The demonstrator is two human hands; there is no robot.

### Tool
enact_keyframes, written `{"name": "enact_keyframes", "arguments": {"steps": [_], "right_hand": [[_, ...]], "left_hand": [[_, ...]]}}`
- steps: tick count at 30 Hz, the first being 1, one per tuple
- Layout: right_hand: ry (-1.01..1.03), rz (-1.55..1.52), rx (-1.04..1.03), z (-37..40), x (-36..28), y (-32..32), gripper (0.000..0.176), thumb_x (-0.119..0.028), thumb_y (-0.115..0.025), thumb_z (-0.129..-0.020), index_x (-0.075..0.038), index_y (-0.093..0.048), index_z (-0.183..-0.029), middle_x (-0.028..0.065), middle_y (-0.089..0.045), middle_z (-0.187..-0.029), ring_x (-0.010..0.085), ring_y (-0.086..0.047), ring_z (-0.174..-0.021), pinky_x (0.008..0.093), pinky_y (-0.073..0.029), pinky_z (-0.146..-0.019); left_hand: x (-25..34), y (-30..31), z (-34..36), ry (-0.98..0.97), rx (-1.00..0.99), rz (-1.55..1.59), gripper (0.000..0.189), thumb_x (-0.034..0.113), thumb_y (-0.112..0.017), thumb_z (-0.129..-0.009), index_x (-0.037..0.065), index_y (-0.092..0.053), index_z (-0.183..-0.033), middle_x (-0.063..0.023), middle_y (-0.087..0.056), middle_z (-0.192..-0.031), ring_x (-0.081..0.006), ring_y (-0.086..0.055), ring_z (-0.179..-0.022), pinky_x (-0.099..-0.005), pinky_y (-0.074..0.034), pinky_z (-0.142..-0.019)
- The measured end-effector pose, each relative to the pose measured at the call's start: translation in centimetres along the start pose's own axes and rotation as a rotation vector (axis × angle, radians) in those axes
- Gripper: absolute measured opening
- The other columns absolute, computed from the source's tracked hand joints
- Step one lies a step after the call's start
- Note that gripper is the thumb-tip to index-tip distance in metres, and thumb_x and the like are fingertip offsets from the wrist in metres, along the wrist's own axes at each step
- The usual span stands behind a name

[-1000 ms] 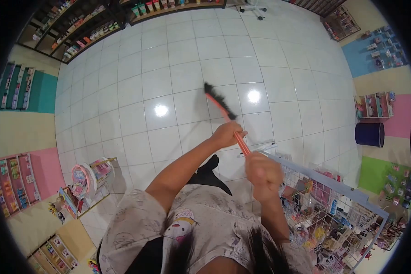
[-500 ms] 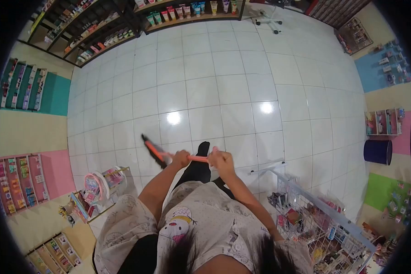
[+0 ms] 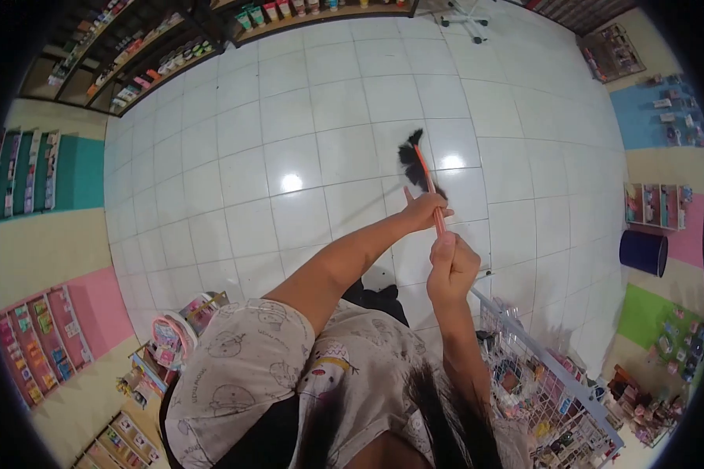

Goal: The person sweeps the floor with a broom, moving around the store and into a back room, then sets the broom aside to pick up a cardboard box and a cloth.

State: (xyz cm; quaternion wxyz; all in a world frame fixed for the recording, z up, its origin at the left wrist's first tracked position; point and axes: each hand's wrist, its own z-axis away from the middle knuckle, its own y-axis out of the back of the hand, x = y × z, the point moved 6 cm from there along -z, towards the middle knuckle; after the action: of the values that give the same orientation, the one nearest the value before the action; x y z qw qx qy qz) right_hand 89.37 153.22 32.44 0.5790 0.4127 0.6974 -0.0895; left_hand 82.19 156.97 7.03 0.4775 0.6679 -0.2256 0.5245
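Observation:
A broom (image 3: 423, 162) with an orange handle and black bristles reaches out ahead of me, its head on or just over the white tiles. My left hand (image 3: 425, 212) wraps the handle close to the head, its thumb sticking out. Nearer to my body, my right hand (image 3: 454, 268) is closed round the upper part of the handle in a fist, thumb along the top. Part of the handle is hidden behind both hands.
A wire rack of small goods (image 3: 555, 375) stands close at my right. To my left is a small white-and-pink stand (image 3: 172, 336). Dark shelves with tubes (image 3: 305, 14) line the far wall, near a wheeled chair base (image 3: 465, 22). A dark blue bin (image 3: 644, 252) is at the right wall.
The broom head has swung from the left, near my feet, to forward and right. Both hands moved right with it, and my left arm now stretches across in front of me.

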Motion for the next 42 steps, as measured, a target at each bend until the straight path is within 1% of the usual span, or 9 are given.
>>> {"name": "enact_keyframes", "arguments": {"steps": [8, 16, 19, 24, 28, 31, 35, 39, 42], "right_hand": [[-0.07, -0.661, 0.088, -5.7, -7.9, 5.0, 0.052, -0.026, -0.033, -0.097, -0.007, -0.034, -0.049, 0.0028, -0.032, -0.044, 0.0137, -0.031, -0.039, 0.0284, -0.027, -0.042], [-0.643, -0.687, -0.367, -3.1, 9.1, -14.6, 0.05, -0.026, -0.039, -0.096, -0.008, -0.035, -0.05, 0.0035, -0.04, -0.049, 0.0126, -0.036, -0.046, 0.0281, -0.033, -0.05], [-0.505, -0.712, -0.471, -5.0, 8.4, -18.9, 0.049, -0.025, -0.042, -0.096, -0.007, -0.036, -0.051, 0.0025, -0.039, -0.05, 0.0116, -0.036, -0.047, 0.0267, -0.031, -0.048], [-0.355, -0.561, -0.137, -12.9, 10.2, -13.6, 0.048, -0.02, -0.041, -0.096, -0.006, -0.033, -0.051, 0.0006, -0.037, -0.05, 0.0101, -0.033, -0.046, 0.0272, -0.027, -0.043], [-0.289, -0.437, 0.013, -20.2, 7.5, -6.9, 0.048, -0.02, -0.038, -0.097, -0.008, -0.03, -0.051, 0.0002, -0.035, -0.049, 0.0088, -0.03, -0.044, 0.0272, -0.024, -0.043], [-0.256, -0.197, 0.008, -23.2, 5.8, -6.1, 0.048, -0.018, -0.037, -0.097, -0.005, -0.032, -0.051, -0.0001, -0.034, -0.048, 0.0095, -0.029, -0.043, 0.0281, -0.024, -0.042], [-0.021, 0.034, -0.07, -25.1, 5.0, -8.8, 0.035, -0.01, -0.045, -0.09, 0.0, -0.042, -0.057, 0.0037, -0.038, -0.05, 0.0135, -0.033, -0.042, 0.0301, -0.027, -0.042], [0.319, -0.199, -0.321, -28.0, -0.2, -9.4, 0.028, -0.01, -0.059, -0.081, -0.004, -0.045, -0.058, 0.0044, -0.044, -0.053, 0.0177, -0.043, -0.044, 0.0303, -0.033, -0.043], [0.448, -0.611, -0.601, -29.6, -5.0, -8.1, 0.027, -0.013, -0.07, -0.072, -0.008, -0.047, -0.058, 0.0031, -0.047, -0.055, 0.0203, -0.045, -0.047, 0.0313, -0.035, -0.044]], "left_hand": [[10.0, 10.7, 5.3, -0.102, -0.11, -0.139, 0.033, 0.027, -0.053, -0.086, 0.002, -0.054, -0.063, -0.0194, -0.056, -0.068, -0.0389, -0.054, -0.067, -0.0443, -0.043, -0.063], [-11.3, 20.1, 17.0, 0.488, 0.161, -0.402, 0.031, 0.032, -0.054, -0.085, 0.006, -0.063, -0.07, -0.0161, -0.062, -0.076, -0.0338, -0.059, -0.077, -0.0517, -0.042, -0.07], [-15.6, 22.2, 16.9, 0.616, 0.243, -0.477, 0.021, 0.03, -0.059, -0.082, 0.009, -0.064, -0.08, -0.0104, -0.062, -0.089, -0.0279, -0.058, -0.089, -0.0618, -0.035, -0.071], [-15.6, 19.0, 3.2, -0.184, 0.353, -0.34, 0.015, 0.022, -0.063, -0.073, 0.009, -0.063, -0.08, -0.0116, -0.06, -0.081, -0.0314, -0.058, -0.082, -0.0484, -0.043, -0.068], [-9.5, 14.1, -10.7, -0.048, 0.123, -0.089, 0.019, 0.02, -0.055, -0.081, 0.007, -0.06, -0.069, -0.0153, -0.057, -0.072, -0.036, -0.056, -0.072, -0.0445, -0.044, -0.063], [-7.1, 11.8, -16.3, 0.12, 0.058, 0.039, 0.033, 0.03, -0.055, -0.084, 0.005, -0.052, -0.063, -0.014, -0.055, -0.081, -0.0338, -0.054, -0.088, -0.0695, -0.024, -0.079], [-7.7, 12.1, -19.8, 0.137, -0.023, 0.081, 0.034, 0.034, -0.055, -0.085, 0.006, -0.052, -0.065, -0.0102, -0.055, -0.08, -0.0324, -0.053, -0.089, -0.075, -0.016, -0.083], [-1.3, 18.9, -18.6, -0.044, 0.1, -0.099, 0.031, 0.027, -0.055, -0.086, 0.009, -0.051, -0.061, -0.0035, -0.055, -0.074, -0.0249, -0.053, -0.082, -0.0684, -0.015, -0.093], [4.9, 24.8, -16.0, -0.091, 0.065, -0.319, 0.028, 0.022, -0.06, -0.083, 0.009, -0.05, -0.06, -0.002, -0.051, -0.062, -0.022, -0.052, -0.075, -0.048, -0.032, -0.088]]}}
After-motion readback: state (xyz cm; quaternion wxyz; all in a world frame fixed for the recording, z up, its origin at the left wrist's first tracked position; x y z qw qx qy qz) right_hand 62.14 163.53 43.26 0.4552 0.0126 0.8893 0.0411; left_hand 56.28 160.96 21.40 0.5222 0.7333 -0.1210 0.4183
